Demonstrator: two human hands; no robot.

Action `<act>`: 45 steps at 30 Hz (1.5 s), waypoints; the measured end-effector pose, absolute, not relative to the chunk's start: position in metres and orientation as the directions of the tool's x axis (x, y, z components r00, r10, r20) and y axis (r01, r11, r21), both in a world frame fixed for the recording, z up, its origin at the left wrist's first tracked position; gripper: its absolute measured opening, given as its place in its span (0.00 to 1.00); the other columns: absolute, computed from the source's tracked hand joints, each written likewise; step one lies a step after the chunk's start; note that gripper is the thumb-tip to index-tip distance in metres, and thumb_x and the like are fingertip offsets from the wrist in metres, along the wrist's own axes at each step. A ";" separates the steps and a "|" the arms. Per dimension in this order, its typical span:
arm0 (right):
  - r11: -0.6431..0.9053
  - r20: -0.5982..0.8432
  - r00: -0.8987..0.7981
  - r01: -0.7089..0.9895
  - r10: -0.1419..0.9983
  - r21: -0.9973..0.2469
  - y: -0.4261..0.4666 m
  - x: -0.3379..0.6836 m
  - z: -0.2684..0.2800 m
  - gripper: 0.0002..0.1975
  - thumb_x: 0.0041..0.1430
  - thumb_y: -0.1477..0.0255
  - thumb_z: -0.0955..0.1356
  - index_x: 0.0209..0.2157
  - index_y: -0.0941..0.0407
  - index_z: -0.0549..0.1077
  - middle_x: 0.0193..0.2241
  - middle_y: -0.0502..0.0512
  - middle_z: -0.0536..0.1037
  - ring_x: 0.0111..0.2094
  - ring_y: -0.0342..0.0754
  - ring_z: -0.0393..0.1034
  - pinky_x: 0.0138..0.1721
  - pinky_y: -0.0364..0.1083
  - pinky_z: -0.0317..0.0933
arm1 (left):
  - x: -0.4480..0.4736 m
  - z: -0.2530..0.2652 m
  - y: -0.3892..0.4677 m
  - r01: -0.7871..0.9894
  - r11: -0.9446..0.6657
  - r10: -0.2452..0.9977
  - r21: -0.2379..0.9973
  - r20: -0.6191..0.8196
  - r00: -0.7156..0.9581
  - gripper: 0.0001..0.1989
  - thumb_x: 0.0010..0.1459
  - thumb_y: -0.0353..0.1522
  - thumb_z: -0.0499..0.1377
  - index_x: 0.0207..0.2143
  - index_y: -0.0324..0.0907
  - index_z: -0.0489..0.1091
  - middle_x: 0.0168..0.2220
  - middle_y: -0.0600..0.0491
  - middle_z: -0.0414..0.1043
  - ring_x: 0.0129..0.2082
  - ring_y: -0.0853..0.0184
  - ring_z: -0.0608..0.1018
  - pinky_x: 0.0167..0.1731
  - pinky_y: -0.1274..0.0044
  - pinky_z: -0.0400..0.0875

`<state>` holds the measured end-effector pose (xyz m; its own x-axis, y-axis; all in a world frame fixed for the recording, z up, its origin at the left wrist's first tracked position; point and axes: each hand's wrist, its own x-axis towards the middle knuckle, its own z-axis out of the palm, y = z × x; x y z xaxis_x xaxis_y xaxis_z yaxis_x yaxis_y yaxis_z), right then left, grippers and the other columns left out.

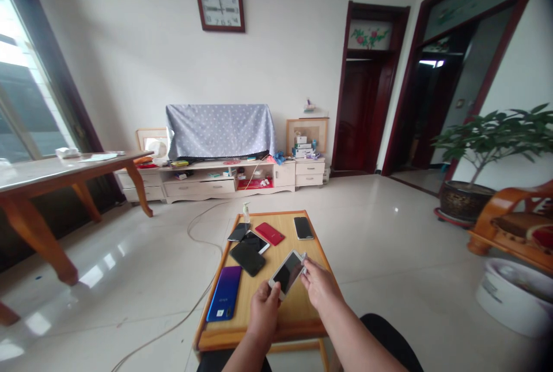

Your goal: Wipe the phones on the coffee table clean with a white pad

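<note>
Over the small wooden table, a white smartphone [287,272] with a dark screen is held at a slant. My left hand [264,310] grips its lower end, the thumb on the front edge. At its upper right end is my right hand [318,281], fingers pinched on a small white piece [304,258], too small to name, touching or very near the phone. Left of the hands lie a blue-purple phone [224,294], a black phone [247,258], a white-edged phone [257,242] and a dark phone [238,232]. Farther back are a red phone [270,234] and another dark phone [303,228].
A clear pump bottle [246,212] stands at the back left of the wooden table [298,326]. A cable [190,308] runs along the floor on the left. A larger table [64,170], a potted plant [469,199] and a white tub [510,297] stand farther off.
</note>
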<state>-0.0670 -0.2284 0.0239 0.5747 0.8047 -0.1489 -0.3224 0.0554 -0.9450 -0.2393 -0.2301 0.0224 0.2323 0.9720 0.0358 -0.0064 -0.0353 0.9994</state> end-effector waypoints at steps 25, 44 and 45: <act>0.003 -0.215 0.402 -0.477 0.890 -0.879 -0.252 -0.086 0.050 0.26 0.42 0.55 0.78 0.39 0.58 0.79 0.32 0.58 0.82 0.32 0.51 0.75 0.30 0.46 0.66 | -0.238 0.044 -0.247 -0.030 0.177 0.896 0.984 -0.149 0.419 0.18 0.41 0.42 0.70 0.27 0.42 0.68 0.19 0.62 0.65 0.21 0.74 0.66 0.23 0.80 0.57; 0.093 0.035 0.472 -0.100 0.881 -0.991 -0.269 -0.105 0.066 0.29 0.54 0.47 0.70 0.45 0.57 0.79 0.36 0.58 0.81 0.33 0.50 0.73 0.33 0.46 0.65 | -0.225 0.066 -0.223 -0.367 0.467 0.876 0.805 -0.365 0.316 0.17 0.50 0.39 0.70 0.38 0.42 0.70 0.33 0.53 0.77 0.30 0.72 0.77 0.31 0.82 0.67; 0.111 0.071 0.486 -0.055 0.871 -0.992 -0.269 -0.104 0.066 0.28 0.55 0.48 0.69 0.44 0.57 0.78 0.35 0.58 0.81 0.33 0.51 0.73 0.34 0.46 0.65 | -0.224 0.066 -0.224 -0.380 0.494 0.864 0.782 -0.394 0.314 0.16 0.52 0.39 0.69 0.38 0.41 0.70 0.33 0.52 0.77 0.30 0.72 0.78 0.31 0.82 0.67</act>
<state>-0.1040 -0.2687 0.0661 0.4859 0.8711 0.0711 -0.0547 0.1115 -0.9923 -0.2241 -0.2238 0.0660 0.3138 0.8641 -0.3936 -0.3795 0.4941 0.7822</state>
